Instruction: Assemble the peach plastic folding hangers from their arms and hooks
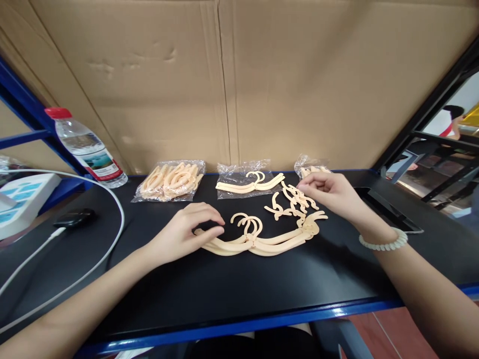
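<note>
Several beige folding clothes hangers [277,245] lie stacked on the black table, their curved hooks [251,224] fanned out at the middle. My left hand [189,227] is at the stack's left end, thumb and fingers apart around the hanger tips; whether it touches them I cannot tell. My right hand [333,192] is pinched at the upper right edge of a loose pile of small beige hook pieces [294,202]. What its fingertips hold, if anything, is hidden. Beige parts [310,225] lie at the stack's right end.
Clear bags with beige parts [170,180], a hanger [250,185] and more parts [310,167] line the back, before a cardboard wall [224,89]. At left are a water bottle [90,149], a white cable [121,214] and a black mouse-like object [75,217]. A dark tray [389,212] lies right.
</note>
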`<state>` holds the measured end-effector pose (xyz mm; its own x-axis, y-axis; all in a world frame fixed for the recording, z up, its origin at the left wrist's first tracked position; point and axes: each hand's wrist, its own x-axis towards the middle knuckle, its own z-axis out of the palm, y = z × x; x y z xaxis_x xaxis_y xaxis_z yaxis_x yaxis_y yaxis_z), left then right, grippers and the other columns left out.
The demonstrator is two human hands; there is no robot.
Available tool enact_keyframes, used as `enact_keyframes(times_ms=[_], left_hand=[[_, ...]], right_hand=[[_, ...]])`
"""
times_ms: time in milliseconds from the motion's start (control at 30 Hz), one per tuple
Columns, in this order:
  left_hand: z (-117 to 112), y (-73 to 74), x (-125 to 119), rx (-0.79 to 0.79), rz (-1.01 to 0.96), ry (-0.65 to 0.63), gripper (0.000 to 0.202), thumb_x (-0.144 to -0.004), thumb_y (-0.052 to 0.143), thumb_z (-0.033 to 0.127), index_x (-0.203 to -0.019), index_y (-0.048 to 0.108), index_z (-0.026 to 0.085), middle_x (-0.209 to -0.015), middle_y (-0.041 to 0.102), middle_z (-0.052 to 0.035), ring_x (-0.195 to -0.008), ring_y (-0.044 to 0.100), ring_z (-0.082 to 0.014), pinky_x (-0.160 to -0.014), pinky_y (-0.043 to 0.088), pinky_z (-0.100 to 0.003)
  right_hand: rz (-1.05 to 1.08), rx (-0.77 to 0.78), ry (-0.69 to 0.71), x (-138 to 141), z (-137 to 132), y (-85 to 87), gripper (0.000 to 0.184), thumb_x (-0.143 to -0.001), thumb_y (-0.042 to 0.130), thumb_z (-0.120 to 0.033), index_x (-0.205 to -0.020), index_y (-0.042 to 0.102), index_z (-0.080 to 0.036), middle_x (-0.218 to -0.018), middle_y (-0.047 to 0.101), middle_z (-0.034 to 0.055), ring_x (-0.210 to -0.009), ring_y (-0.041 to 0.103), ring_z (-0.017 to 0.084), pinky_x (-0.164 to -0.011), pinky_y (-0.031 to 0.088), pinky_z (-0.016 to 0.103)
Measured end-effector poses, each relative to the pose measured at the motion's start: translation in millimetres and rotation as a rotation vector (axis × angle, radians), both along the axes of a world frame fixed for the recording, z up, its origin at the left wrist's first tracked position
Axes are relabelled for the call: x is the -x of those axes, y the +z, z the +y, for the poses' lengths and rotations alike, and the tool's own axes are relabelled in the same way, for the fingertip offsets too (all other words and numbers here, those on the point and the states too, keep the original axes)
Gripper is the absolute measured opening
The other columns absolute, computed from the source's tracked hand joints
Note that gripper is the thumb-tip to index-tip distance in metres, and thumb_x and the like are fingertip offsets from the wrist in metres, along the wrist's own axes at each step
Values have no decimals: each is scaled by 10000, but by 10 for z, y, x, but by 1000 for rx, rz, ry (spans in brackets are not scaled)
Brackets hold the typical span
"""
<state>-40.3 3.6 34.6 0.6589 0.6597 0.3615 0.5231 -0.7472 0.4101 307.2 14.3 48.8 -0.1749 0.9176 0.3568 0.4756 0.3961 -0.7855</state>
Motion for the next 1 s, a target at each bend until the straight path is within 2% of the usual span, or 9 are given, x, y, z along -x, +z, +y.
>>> enact_keyframes(times_ms=[100,233,333,467,633,867,1000], left_hand=[[51,1,35,12,-125,99,175,-894,585,297,-832,700,180,-846,704,-33,-802,641,-165,-758,491,-267],[112,-2,75,70,-207,237,229,-854,605,360,-756,709,182,-788,719,-31,-734,658,-171,-721,499,-274],[144,-10,84,110,-247,330,269,-818,613,427,-728,713,194,-778,734,-34,-742,671,-195,-739,507,-296],[180,-40,100,187,-321,417,305,-777,631,488,-704,709,203,-761,739,-39,-758,677,-217,-762,520,-314],[213,-85,135,303,-482,479,278,-742,677,466,-696,702,193,-753,730,-42,-761,673,-210,-739,535,-293],[188,-64,103,246,-393,369,275,-802,646,433,-723,687,173,-770,724,-56,-767,674,-211,-768,551,-333],[238,-64,82,206,-301,229,235,-821,636,384,-906,674,168,-900,720,-66,-841,684,-203,-816,567,-362]], right_hand=[[305,14,-94,1,47,-29,201,-804,700,-350,-723,657,-172,-531,427,-44,-483,343,71,-444,233,228],[760,154,-75,-51,145,-45,136,-741,726,-225,-661,647,-148,-458,347,-70,-425,256,49,-390,191,203],[934,210,-125,-153,224,-37,135,-737,675,-182,-622,613,-147,-437,318,-81,-393,223,40,-356,186,182],[1017,199,-216,-330,302,-36,145,-750,599,-163,-609,565,-166,-433,302,-87,-365,217,39,-335,200,163],[1058,205,-257,-425,353,-83,126,-740,592,-162,-624,543,-176,-447,326,-84,-359,237,40,-334,210,158],[1045,262,-234,-333,348,-129,145,-721,643,-180,-634,528,-194,-444,318,-81,-365,238,49,-333,234,176],[1035,280,-206,-252,361,-176,160,-694,657,-174,-628,512,-194,-448,311,-81,-373,240,48,-330,243,179]])
